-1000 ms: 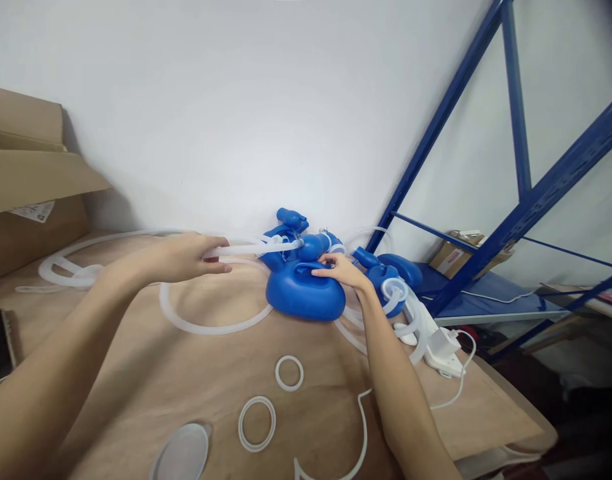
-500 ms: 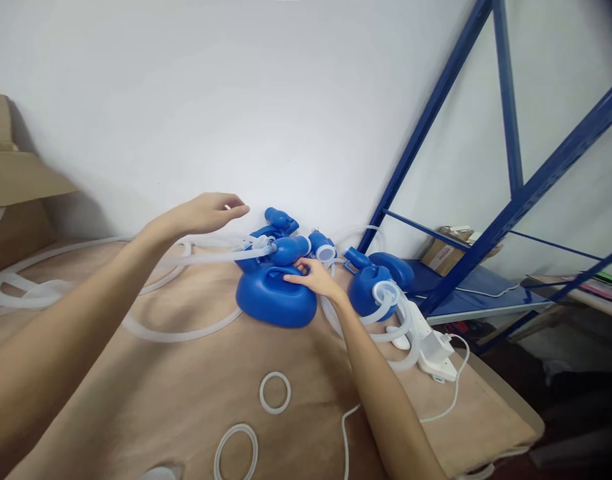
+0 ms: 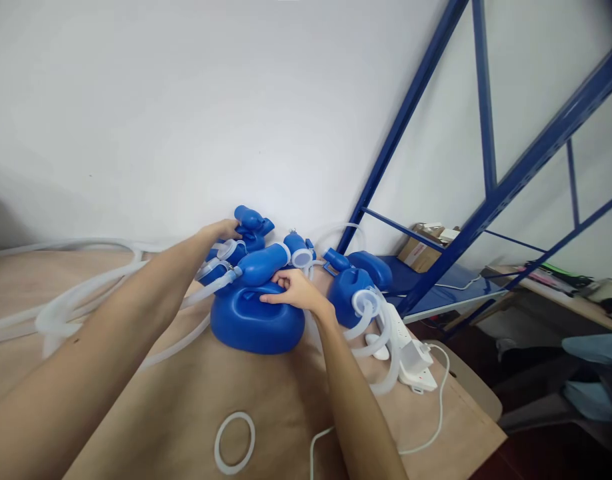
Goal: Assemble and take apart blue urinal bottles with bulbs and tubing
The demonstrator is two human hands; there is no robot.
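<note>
A blue plastic urinal bottle [image 3: 256, 330] with a moulded handle and a blue neck piece lies on the brown-covered table. My right hand [image 3: 295, 291] is closed on its handle, thumb along the near side and fingers curled over the top. Behind it, against the wall, my left hand [image 3: 230, 229] reaches a second blue bottle [image 3: 255, 239]; its fingers close at the bottle's left side and are partly hidden. A clear tube [image 3: 206, 292] runs left from the front bottle's neck piece.
Another blue bottle [image 3: 343, 293] with coiled clear tubing [image 3: 392, 353] stands to the right, beside a white power strip [image 3: 411, 357]. A white ring [image 3: 235, 443] lies near the front. Blue metal shelving [image 3: 411, 127] rises at the right, with a cardboard box [image 3: 421, 250] on it.
My left hand has moved from the air down to the rear blue bottle. My right hand stays at the front bottle's handle. The view has shifted to the right.
</note>
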